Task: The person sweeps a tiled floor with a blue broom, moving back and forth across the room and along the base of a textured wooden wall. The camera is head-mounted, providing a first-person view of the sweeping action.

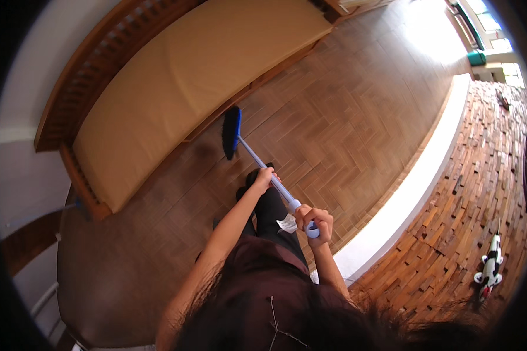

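**A:** What's closest to you there?

**B:** My own dark hair and the dark top I'm wearing, filling the lower edge. Past that, my two forearms reach out over the floor.

**A:** And your hands?

**B:** Both are clamped on a broom. My right hand is wrapped round the top end of the pale blue handle, fingers curled tight, with a small white tag hanging just beside it. My left hand grips the shaft lower down, closed right around it. The two hands are apart, one above the other along the handle.

**A:** Where's the broom head?

**B:** The blue-backed head with dark bristles rests on the herringbone wood floor, just beside the front edge of a wooden bench with a long tan cushion. The handle slants back from there to me, passing over my legs in dark trousers.

**A:** Anything else around?

**B:** To my right a white ledge runs along the floor's edge, and beyond it is a surface of rough wood blocks. A small black, white and red toy-like figure lies on those blocks, well apart from me. Strong sunlight falls across the far right corner of the floor.
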`<move>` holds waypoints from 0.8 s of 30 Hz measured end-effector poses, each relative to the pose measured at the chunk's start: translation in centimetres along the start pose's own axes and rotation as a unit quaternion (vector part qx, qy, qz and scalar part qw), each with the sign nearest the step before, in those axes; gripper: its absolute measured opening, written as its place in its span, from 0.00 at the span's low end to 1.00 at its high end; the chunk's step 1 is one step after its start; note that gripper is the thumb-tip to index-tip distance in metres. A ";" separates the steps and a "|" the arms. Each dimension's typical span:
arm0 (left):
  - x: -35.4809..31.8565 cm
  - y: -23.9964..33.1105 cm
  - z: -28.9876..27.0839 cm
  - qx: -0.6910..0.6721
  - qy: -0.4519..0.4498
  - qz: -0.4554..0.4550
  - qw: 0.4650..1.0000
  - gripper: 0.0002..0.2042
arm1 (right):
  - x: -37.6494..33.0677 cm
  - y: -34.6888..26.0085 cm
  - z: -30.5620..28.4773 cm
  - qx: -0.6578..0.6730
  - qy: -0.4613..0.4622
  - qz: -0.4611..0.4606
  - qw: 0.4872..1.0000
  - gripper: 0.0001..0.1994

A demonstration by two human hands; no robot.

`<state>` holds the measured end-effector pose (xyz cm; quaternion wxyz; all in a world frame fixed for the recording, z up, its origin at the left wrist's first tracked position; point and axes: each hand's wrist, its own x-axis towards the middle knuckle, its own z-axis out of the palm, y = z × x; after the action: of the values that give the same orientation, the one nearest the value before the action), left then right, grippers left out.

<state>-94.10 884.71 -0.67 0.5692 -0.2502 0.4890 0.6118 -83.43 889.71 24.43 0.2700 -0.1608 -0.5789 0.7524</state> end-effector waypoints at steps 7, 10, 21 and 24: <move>3.9 -1.3 14.1 0.124 -0.088 -0.088 0.984 0.06 | 3.1 -4.3 -8.4 -0.126 0.013 -0.018 0.992 0.17; 3.6 -1.4 18.2 0.139 -0.086 -0.078 0.983 0.06 | 3.8 -6.5 -10.3 -0.128 0.069 -0.045 0.988 0.19; 8.3 4.6 18.0 0.117 -0.062 -0.034 0.991 0.07 | 7.0 -3.8 -14.3 -0.034 0.073 -0.049 0.996 0.18; 12.5 6.2 17.8 0.175 -0.015 -0.029 0.984 0.07 | 8.2 -1.0 -15.2 -0.024 0.074 -0.025 0.997 0.12</move>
<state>-98.33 906.83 -2.46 0.6292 -0.1518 0.5723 0.5036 -81.37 906.68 21.73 0.3270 -0.2081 -0.5791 0.7172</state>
